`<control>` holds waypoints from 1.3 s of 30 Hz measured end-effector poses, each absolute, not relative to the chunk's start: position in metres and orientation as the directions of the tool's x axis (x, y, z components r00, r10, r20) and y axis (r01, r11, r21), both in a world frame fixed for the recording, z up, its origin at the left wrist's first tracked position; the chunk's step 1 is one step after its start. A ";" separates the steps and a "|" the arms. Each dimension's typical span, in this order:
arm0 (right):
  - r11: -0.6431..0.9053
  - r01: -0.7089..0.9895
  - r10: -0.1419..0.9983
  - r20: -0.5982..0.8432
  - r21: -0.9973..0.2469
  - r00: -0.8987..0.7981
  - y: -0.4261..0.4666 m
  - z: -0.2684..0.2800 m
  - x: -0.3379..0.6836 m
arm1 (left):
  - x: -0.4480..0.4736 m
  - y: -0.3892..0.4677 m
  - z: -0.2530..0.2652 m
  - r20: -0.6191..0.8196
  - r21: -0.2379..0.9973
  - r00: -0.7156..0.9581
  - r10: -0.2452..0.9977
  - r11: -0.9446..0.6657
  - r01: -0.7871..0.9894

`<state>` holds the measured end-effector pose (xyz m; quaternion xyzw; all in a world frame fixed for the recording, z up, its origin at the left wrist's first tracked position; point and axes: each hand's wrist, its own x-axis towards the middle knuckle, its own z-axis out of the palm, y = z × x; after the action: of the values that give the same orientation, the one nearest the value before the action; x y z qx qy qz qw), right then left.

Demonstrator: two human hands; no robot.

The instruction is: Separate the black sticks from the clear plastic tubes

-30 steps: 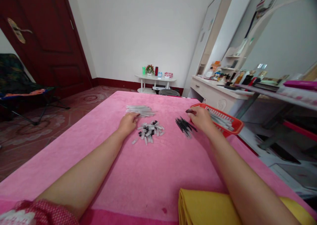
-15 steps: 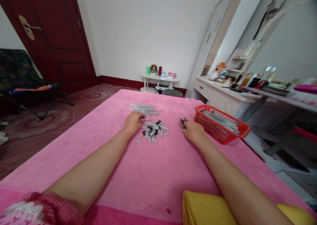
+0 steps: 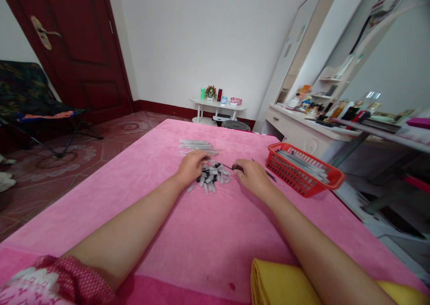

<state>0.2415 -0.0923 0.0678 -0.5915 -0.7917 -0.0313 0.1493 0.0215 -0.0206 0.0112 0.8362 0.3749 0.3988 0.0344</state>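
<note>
My right hand point(image 3: 253, 177) has its fingers closed on a thin black stick point(image 3: 225, 165) that points left over a loose pile of short parts. That pile point(image 3: 211, 177) looks like translucent whitish pen caps mixed with small black pieces. At the pile's left edge is my left hand point(image 3: 191, 167), its fingers curled together; what they pinch is hidden. Behind it lies a row of long translucent pen barrels point(image 3: 195, 145). A few more black sticks point(image 3: 270, 176) lie just beyond my right hand, partly covered by it.
A red plastic basket point(image 3: 289, 168) holding several grey-white pens or barrels point(image 3: 304, 162) stands at the right on the pink-covered table point(image 3: 201, 233). A folded yellow cloth point(image 3: 282, 282) lies near the front under my right forearm. A dressing table point(image 3: 309, 130) is beyond on the right.
My right hand has moved left toward the pile, bringing one black stick and leaving others behind. My left hand has shifted slightly right, nearer the caps.
</note>
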 end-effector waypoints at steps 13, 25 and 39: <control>0.299 0.947 0.927 0.273 -0.117 -0.259 -0.092 0.070 0.241 | 0.025 -0.021 0.009 0.626 0.363 0.400 0.669 -0.704 0.610; 0.419 0.906 0.868 0.323 -0.068 -0.377 -0.095 0.070 0.234 | 0.034 -0.031 0.015 0.585 0.348 0.551 0.596 -0.797 0.493; 0.462 0.861 0.771 0.576 -0.215 -0.270 -0.103 0.060 0.218 | 0.016 0.007 0.003 0.470 0.863 -0.263 0.842 -0.501 -0.063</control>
<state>0.2180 -0.1027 0.0601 -0.5141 -0.7937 -0.0705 0.3174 0.0164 0.0066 0.0031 0.5131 0.3799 0.6981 0.3242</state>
